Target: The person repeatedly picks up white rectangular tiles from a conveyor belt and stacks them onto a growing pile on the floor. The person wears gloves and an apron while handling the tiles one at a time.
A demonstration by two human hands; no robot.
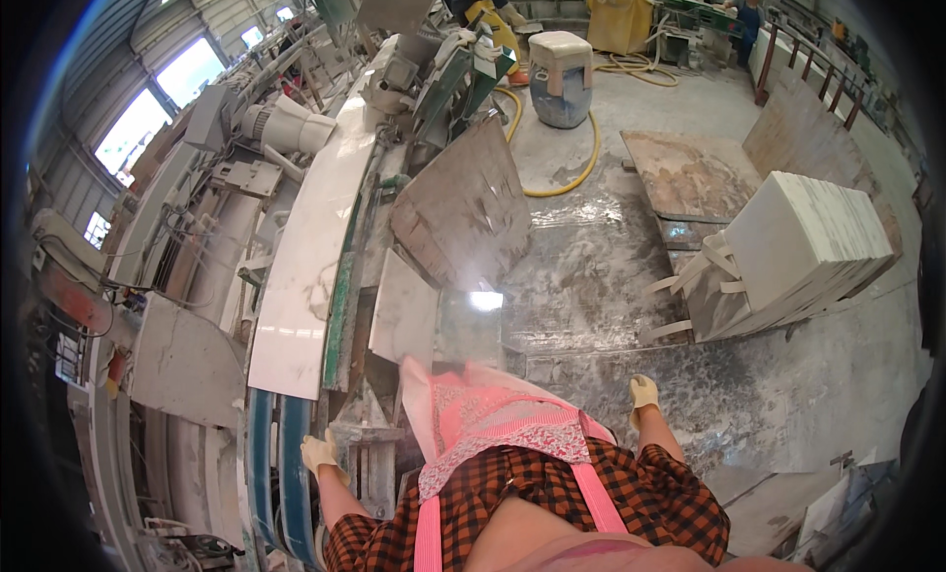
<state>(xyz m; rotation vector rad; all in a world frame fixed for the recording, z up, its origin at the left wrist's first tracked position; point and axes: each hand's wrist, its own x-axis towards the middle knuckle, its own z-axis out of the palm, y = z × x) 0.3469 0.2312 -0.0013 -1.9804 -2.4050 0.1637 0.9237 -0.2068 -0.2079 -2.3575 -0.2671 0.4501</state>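
Note:
My left hand (320,452), in a pale glove, is beside the blue belts (279,464) of a long conveyor. Its fingers are a little apart and hold nothing I can see. On that conveyor lies a long polished white stone slab (305,296) with faint veins, just beyond the hand and apart from it. Out to the right, my right hand (643,393), gloved too, hangs above the wet floor, with loosely spread fingers and nothing in them. The nearest thing beyond it is a stack of white, grey-veined stone slabs (808,247) standing on edge.
White straps (705,262) stick out beside the stack. Brown boards (468,207) lean along the conveyor's right side. A blue-and-white barrel (561,84) and yellow hose (594,153) are farther off. A person in yellow trousers (491,25) stands at the back. Broken slabs (778,513) lie lower right.

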